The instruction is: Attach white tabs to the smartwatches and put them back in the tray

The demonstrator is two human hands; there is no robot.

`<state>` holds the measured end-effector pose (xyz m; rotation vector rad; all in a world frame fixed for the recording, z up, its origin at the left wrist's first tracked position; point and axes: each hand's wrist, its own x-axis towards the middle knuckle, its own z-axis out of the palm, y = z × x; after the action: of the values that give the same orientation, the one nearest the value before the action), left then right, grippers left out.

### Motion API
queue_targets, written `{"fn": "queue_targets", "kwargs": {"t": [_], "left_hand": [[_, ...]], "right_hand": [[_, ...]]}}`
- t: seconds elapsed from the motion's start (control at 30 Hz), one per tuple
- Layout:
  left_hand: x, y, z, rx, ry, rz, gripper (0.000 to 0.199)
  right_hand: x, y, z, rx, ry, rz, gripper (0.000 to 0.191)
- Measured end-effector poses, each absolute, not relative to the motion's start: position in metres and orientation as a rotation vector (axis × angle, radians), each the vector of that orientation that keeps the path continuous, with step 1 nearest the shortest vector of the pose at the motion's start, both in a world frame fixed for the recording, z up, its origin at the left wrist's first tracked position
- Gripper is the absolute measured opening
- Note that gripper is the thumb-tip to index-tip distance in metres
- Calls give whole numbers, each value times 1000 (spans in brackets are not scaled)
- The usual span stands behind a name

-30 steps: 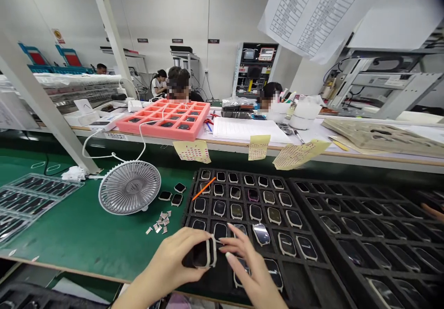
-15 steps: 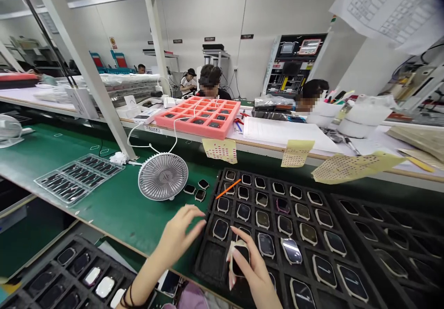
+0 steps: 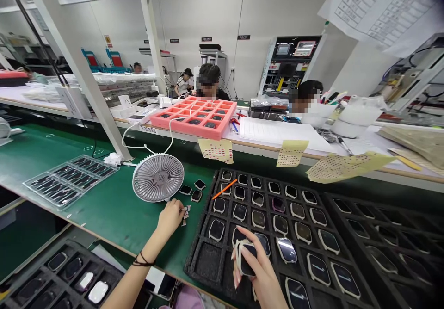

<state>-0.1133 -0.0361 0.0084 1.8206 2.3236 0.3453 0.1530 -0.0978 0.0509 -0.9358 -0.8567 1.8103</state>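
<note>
Watch [image 3: 248, 258]'s kinda screen-up, long side roughly front-to-back, gripped in the right hand [image 3: 258, 265] over the tray [image 3: 207, 259]'s front-left part, right of the left hand [image 3: 171, 216], bunched at little tabs [image 3: 185, 216], grip unclear.

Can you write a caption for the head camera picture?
Left hand at small pieces, right hand holding a watch.

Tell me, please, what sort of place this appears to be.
Probably an electronics assembly or inspection workshop: watches sit in rows in a black foam tray on a green workbench, with other people beyond it.
</note>
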Motion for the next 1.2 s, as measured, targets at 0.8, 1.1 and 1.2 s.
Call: {"fn": "queue_targets", "kwargs": {"t": [0.8,1.1,1.2], "left_hand": [[15,-97,74,1420,1260,1264,14],[20,-100,86,1435,1240,1279,14],[20,-100,87,1349,1215,1220,14]], "right_hand": [[151,-108,65,-793,-792,1483,39],[152,-110,49,-875,-981,1355,41],[154,-110,44,-898,-1033,1313,40]]}}
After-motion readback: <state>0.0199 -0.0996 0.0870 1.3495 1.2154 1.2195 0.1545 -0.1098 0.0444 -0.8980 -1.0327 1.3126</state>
